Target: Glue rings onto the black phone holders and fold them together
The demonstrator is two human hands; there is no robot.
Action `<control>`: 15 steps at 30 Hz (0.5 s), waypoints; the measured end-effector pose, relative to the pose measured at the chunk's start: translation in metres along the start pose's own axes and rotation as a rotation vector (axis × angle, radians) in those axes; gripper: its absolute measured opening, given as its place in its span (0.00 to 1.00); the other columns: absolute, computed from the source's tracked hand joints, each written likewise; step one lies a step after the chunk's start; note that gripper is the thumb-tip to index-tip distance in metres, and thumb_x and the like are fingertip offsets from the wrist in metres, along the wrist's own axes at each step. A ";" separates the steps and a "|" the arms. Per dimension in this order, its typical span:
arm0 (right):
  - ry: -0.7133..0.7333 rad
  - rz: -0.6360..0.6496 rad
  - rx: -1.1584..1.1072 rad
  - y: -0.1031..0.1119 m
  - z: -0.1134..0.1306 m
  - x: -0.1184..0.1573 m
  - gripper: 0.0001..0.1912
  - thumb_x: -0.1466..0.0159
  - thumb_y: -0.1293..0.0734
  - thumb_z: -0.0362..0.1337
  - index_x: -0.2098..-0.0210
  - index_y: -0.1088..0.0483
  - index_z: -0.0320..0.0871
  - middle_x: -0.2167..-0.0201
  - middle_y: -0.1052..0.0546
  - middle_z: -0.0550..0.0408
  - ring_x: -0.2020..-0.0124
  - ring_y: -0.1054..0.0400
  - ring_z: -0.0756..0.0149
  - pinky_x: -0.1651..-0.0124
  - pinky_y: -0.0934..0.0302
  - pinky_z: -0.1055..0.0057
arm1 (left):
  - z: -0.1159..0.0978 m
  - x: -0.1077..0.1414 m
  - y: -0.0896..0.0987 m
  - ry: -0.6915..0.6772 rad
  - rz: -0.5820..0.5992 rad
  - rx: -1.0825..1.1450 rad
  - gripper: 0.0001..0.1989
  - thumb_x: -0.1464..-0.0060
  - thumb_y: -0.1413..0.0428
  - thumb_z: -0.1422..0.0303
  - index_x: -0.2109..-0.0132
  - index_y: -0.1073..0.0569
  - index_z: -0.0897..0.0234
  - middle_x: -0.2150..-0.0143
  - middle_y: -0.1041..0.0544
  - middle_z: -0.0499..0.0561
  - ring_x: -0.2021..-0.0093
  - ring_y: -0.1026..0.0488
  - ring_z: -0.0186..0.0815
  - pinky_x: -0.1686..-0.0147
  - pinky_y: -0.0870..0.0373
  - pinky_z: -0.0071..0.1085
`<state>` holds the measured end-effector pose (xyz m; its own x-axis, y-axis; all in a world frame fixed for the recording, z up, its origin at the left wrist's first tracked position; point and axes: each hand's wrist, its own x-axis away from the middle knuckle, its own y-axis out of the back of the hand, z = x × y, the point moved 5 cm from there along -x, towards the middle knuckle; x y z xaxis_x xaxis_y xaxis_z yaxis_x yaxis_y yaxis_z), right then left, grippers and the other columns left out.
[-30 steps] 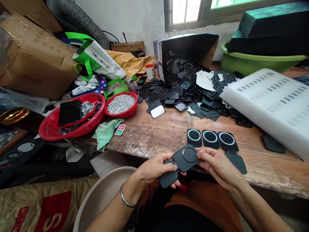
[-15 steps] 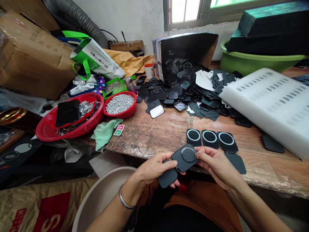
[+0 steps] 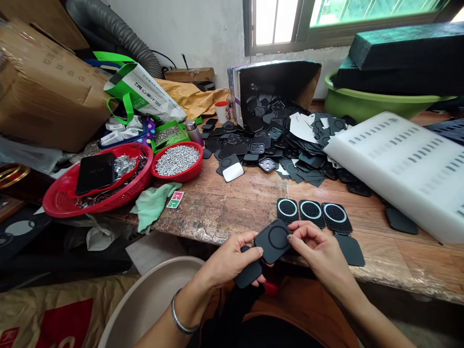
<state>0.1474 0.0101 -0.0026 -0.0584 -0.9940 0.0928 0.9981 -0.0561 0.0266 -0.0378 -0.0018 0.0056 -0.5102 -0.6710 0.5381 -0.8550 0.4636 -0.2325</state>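
Glinting less than before, the ringed black panel (image 3: 274, 241)

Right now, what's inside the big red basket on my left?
The red basket holds a smaller red tray carrying a flat black object and shiny metal pieces; dark small parts show below it. Whatever lies under the black object, and the basket's floor, is covered.

Single head-worn view, facing forward and down across a workbench (image 3: 206, 205)
It looks from above and behind the left hand (image 3: 230, 256) and right hand (image 3: 321, 246), close by in the lower half; the window (image 3: 275, 21) stands farther off, upper right.
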 end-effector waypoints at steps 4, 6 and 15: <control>0.006 -0.004 0.000 -0.001 0.000 0.000 0.15 0.46 0.28 0.45 0.79 0.31 0.41 0.59 0.30 0.46 0.57 0.35 0.60 0.56 0.38 0.68 | 0.000 0.000 0.000 -0.012 -0.012 -0.024 0.14 0.42 0.47 0.66 0.49 0.31 0.64 0.62 0.21 0.53 0.74 0.23 0.31 0.76 0.26 0.22; 0.013 -0.008 0.010 -0.001 0.000 0.000 0.14 0.45 0.29 0.44 0.78 0.31 0.41 0.59 0.30 0.47 0.58 0.35 0.61 0.57 0.37 0.69 | 0.000 0.000 0.000 -0.010 -0.012 -0.024 0.15 0.42 0.47 0.66 0.49 0.31 0.63 0.62 0.21 0.53 0.74 0.23 0.31 0.76 0.26 0.22; 0.088 -0.014 0.028 -0.003 0.003 0.003 0.12 0.42 0.30 0.42 0.77 0.30 0.41 0.60 0.31 0.47 0.58 0.34 0.62 0.62 0.35 0.72 | 0.001 0.001 0.001 -0.016 -0.019 -0.043 0.16 0.41 0.47 0.65 0.47 0.31 0.63 0.62 0.21 0.54 0.74 0.22 0.32 0.76 0.26 0.22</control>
<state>0.1442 0.0079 0.0004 -0.0689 -0.9976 0.0047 0.9961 -0.0685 0.0552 -0.0395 -0.0029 0.0054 -0.4957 -0.6886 0.5292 -0.8599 0.4749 -0.1874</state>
